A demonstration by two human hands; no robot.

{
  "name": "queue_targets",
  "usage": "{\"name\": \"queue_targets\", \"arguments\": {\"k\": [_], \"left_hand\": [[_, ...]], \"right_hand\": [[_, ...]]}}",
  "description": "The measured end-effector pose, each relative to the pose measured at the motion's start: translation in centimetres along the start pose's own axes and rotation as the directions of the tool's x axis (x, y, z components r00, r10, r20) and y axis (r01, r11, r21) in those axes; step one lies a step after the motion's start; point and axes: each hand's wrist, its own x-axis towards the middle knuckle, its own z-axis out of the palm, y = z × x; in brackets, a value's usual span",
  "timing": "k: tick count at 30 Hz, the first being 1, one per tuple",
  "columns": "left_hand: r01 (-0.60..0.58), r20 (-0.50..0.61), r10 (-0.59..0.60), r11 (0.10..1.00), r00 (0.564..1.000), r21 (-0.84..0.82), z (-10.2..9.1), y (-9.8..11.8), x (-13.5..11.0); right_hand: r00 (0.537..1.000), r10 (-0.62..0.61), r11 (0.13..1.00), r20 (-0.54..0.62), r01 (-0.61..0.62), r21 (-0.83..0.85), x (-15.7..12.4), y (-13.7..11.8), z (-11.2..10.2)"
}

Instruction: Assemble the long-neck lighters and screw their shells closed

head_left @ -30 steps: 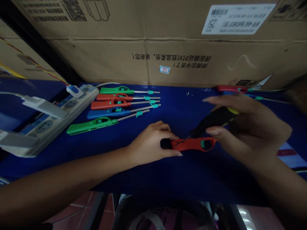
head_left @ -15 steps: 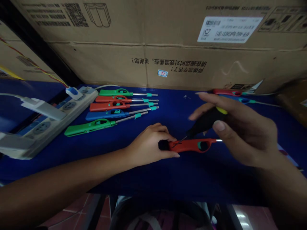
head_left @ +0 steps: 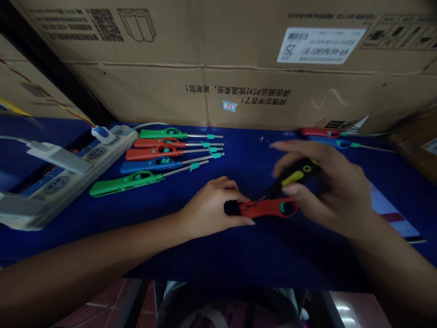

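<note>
A red long-nosed gas lighter (head_left: pixel 264 208) lies on the blue table surface, its teal trigger inside the guard. My left hand (head_left: pixel 218 205) pinches its butt end between thumb and fingers. In my right hand (head_left: pixel 336 191) is a black and yellow screwdriver (head_left: pixel 292 177), slanting down to the left. The screwdriver's tip meets the lighter's handle near my left fingers, at a dark slot or mark. My right hand covers the lighter's metal nozzle. Slight blur softens the right fingers.
Several green, red and blue lighters (head_left: pixel 153 152) lie in a row at left, beside a white power strip (head_left: pixel 73 175) with plugs. Behind stands a large cardboard box (head_left: pixel 164 86). Red (head_left: pixel 321 132) and blue lighters (head_left: pixel 336 142) lie back right. A phone-like screen (head_left: pixel 392 212) is partly behind my right arm.
My right hand has moved slightly left and turned the screwdriver, so its yellow grip inlay now shows. The left hand keeps the lighter in place. More of the screen is visible.
</note>
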Motion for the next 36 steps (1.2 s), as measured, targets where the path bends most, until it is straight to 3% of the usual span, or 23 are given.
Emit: {"name": "queue_targets", "arguments": {"k": [2, 4, 7, 9, 13, 15, 19, 21, 24, 26, 30, 33, 36], "left_hand": [[0.004, 0.005, -0.004, 1.000, 1.000, 0.006, 0.0, 0.0, 0.0], [0.003, 0.006, -0.003, 1.000, 1.000, 0.011, 0.0, 0.0, 0.0], [-0.002, 0.011, 0.002, 1.000, 1.000, 0.007, 0.0, 0.0, 0.0], [-0.006, 0.013, 0.006, 1.000, 1.000, -0.001, 0.0, 0.0, 0.0], [-0.013, 0.000, 0.013, 1.000, 1.000, -0.001, 0.0, 0.0, 0.0], [-0.011, 0.000, 0.011, 1.000, 1.000, 0.005, 0.0, 0.0, 0.0], [0.000, 0.000, 0.000, 1.000, 1.000, -0.006, 0.0, 0.0, 0.0], [-0.001, -0.002, 0.001, 1.000, 1.000, -0.004, 0.1, -0.1, 0.0], [-0.006, -0.005, 0.006, 1.000, 1.000, 0.003, 0.1, -0.1, 0.0], [-0.009, -0.006, 0.009, 1.000, 1.000, -0.001, 0.1, -0.1, 0.0], [-0.019, -0.006, 0.019, 1.000, 1.000, -0.004, 0.1, -0.1, 0.0], [-0.031, -0.022, 0.031, 1.000, 0.999, -0.004, 0.2, -0.2, -0.1], [-0.037, -0.017, 0.037, 0.999, 0.999, -0.007, 0.2, -0.2, -0.1]], "right_hand": [[0.994, 0.056, 0.989, 0.090, -0.067, 0.129, -0.1, 0.0, 0.1], [0.994, 0.063, 0.983, 0.090, -0.077, 0.169, -0.2, -0.1, 0.2], [0.998, -0.003, 1.000, -0.061, 0.003, -0.010, -0.3, -0.2, 0.2], [0.996, -0.026, 0.998, -0.090, 0.020, -0.066, -0.3, -0.5, 0.1], [0.998, 0.047, 0.989, 0.029, -0.050, 0.141, -0.1, -1.3, 0.1], [0.997, 0.068, 0.981, 0.030, -0.072, 0.182, -0.2, -1.4, 0.2], [0.985, -0.074, 0.991, -0.155, 0.056, -0.118, -0.9, -0.8, 0.3], [0.980, -0.111, 0.978, -0.163, 0.078, -0.193, -1.1, -0.7, 0.3], [0.998, 0.042, 0.999, -0.038, -0.042, -0.014, -1.0, -1.2, 0.4], [0.997, 0.075, 0.992, -0.012, -0.073, 0.099, -0.9, -1.5, 0.5], [0.995, -0.025, 0.993, -0.101, 0.036, 0.109, -0.5, -0.9, 0.9], [0.987, -0.146, 0.989, -0.065, 0.148, 0.029, -0.2, -0.6, 0.9], [0.987, -0.161, 0.987, -0.005, 0.161, 0.007, 0.1, -1.1, 0.7]]}}
